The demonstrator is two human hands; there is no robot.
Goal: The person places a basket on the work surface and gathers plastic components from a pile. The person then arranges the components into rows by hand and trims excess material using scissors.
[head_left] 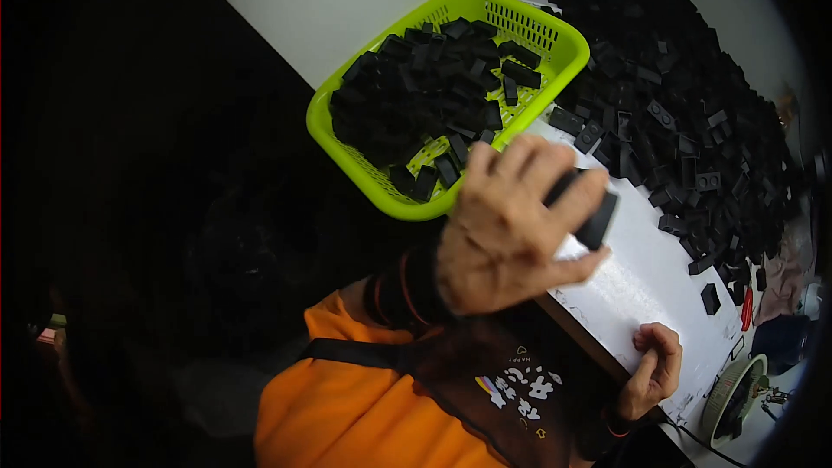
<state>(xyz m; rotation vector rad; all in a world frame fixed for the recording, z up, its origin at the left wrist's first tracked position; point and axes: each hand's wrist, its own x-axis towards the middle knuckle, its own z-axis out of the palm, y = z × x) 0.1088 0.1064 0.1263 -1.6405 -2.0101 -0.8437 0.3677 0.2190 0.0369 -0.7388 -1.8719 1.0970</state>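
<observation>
My left hand (511, 230) is raised over the near edge of the white board, beside the green basket. Its fingers and thumb are closed around black plastic bricks (598, 221), partly hidden by the fingers, so I cannot tell how many. Lower right, my right hand (654, 370) rests at the board's near edge. Its fingers curl loosely, thumb apart, and nothing shows in them. The lime green basket (572, 48), with slotted sides, holds many loose black bricks (416, 87). A single black brick (711, 298) lies on the white board (641, 251).
A big heap of black bricks (667, 95) covers the far right of the table and spills onto the board. At the right edge are a red tool-like object (747, 308), a dark blue container (780, 342) and a small pale green basket (715, 407) with dark pieces inside.
</observation>
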